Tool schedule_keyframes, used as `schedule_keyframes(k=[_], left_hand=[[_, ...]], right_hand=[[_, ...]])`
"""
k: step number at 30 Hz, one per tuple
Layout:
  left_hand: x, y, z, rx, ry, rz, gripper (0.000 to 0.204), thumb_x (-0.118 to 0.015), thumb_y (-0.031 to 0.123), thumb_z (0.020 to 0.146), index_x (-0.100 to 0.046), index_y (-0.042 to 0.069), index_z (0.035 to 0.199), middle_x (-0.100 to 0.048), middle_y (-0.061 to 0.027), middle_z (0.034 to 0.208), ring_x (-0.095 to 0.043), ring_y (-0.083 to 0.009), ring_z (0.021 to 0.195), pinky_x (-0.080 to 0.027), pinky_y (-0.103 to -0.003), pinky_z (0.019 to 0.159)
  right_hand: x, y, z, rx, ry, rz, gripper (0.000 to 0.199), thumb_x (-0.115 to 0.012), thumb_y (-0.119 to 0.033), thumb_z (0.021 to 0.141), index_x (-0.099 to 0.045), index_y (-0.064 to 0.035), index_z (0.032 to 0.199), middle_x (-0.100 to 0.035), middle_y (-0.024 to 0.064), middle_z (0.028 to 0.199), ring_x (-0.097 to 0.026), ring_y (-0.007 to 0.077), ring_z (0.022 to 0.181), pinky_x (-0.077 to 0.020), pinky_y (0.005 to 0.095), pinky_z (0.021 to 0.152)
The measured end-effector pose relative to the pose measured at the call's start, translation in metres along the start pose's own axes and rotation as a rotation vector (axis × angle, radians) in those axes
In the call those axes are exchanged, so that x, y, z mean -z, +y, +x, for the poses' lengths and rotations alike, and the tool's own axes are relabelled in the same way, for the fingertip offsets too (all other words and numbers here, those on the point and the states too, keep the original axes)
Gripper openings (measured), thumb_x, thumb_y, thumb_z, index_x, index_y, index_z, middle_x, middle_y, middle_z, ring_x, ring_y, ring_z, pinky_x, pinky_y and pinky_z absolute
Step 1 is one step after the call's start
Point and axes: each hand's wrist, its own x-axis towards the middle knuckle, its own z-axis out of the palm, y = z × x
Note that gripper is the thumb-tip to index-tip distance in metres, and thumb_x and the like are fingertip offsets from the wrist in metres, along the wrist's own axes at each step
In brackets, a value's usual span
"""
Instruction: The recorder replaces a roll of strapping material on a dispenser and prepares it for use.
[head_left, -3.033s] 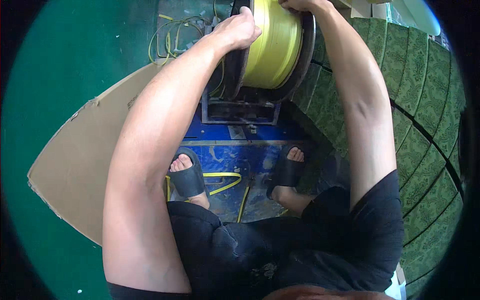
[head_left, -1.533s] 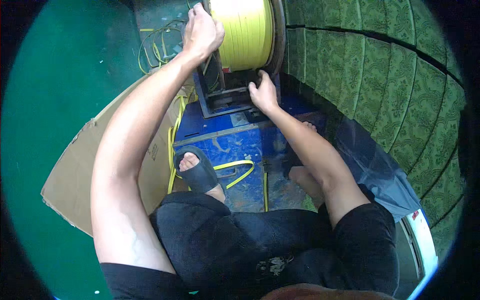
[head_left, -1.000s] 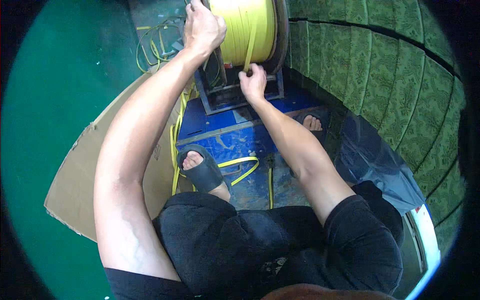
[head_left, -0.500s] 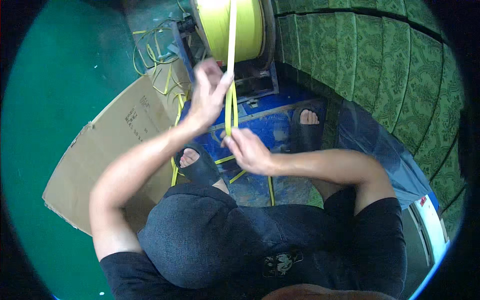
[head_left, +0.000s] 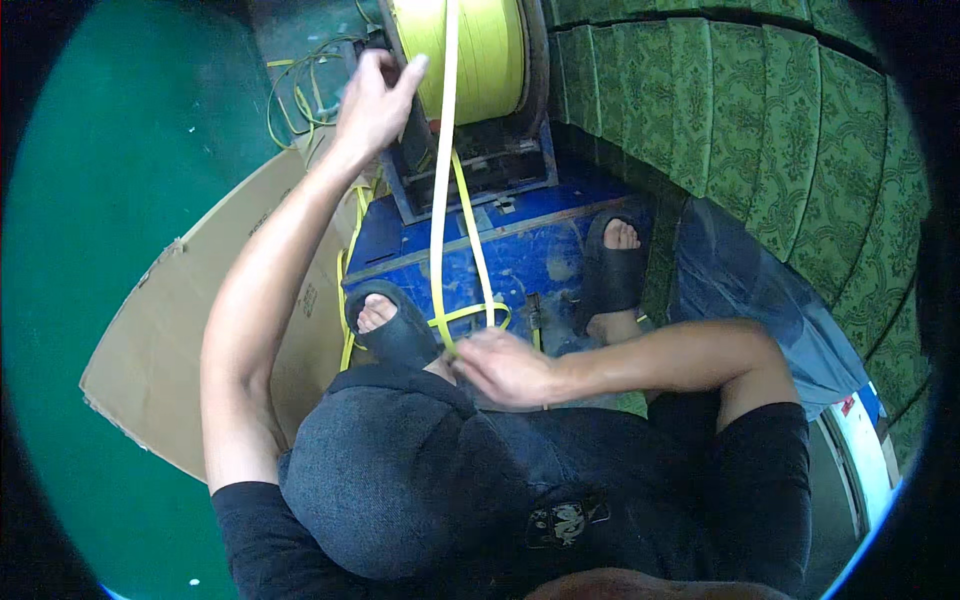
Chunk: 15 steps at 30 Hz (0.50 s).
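Note:
A large spool of yellow strapping (head_left: 470, 65) stands upright in a metal frame (head_left: 480, 185) ahead of me. A length of yellow strap (head_left: 443, 200) comes down from the spool and bends at my right hand (head_left: 505, 368), whose fingers are closed on it near my lap. A second run of strap (head_left: 470, 220) goes back up toward the frame below the spool. Beside the spool's left rim, my left hand (head_left: 380, 100) is raised with thumb and fingers apart and nothing seen in it. My right fingertips are partly blurred.
The frame rests on a scuffed blue box-like base (head_left: 530, 255), with my feet in dark sandals against it. A cardboard sheet (head_left: 190, 330) leans at the left. Loose strap and cable (head_left: 300, 110) lie beyond it. Stacked green patterned panels (head_left: 700, 120) line the right, beside grey plastic sheeting (head_left: 770, 310).
My right hand has drawn the strap down toward my lap. My left hand has moved up and left, away from the strap, to the spool's left side.

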Motion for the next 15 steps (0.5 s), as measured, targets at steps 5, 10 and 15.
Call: schedule_keyframes(k=[5, 10, 15], left_hand=[[0.000, -0.005, 0.012, 0.010, -0.131, -0.021, 0.042, -0.063, 0.036, 0.091, -0.051, 0.002, 0.112, -0.068, -0.0212, 0.096, -0.066, -0.0385, 0.098, -0.050, -0.046, 0.086], [-0.003, -0.018, 0.002, -0.152, -0.180, -0.322, 0.030, -0.064, 0.023, 0.094, -0.048, 0.001, 0.108, -0.066, -0.0141, 0.093, -0.071, -0.0228, 0.074, -0.057, -0.032, 0.055], [-0.035, -0.049, -0.036, -0.203, -0.155, -0.102, 0.030, -0.067, 0.023, 0.091, -0.048, 0.003, 0.100, -0.064, -0.0220, 0.086, -0.065, -0.0400, 0.076, -0.051, -0.046, 0.066]], right_hand=[[0.040, 0.037, 0.031, 0.278, 0.365, -0.247, 0.020, -0.058, 0.004, 0.080, -0.061, -0.0018, 0.099, -0.061, 0.0142, 0.082, -0.061, 0.0325, 0.081, -0.0486, 0.0448, 0.071], [0.097, 0.100, 0.060, 0.170, 0.510, -0.632, 0.026, -0.065, 0.001, 0.077, -0.066, -0.0083, 0.101, -0.061, 0.0130, 0.098, -0.059, 0.0323, 0.095, -0.0465, 0.0422, 0.080], [0.122, 0.155, 0.075, -0.211, 0.451, -0.579, 0.012, -0.062, -0.013, 0.086, -0.067, -0.0095, 0.097, -0.062, 0.0154, 0.085, -0.063, 0.0376, 0.083, -0.0502, 0.0477, 0.071]])
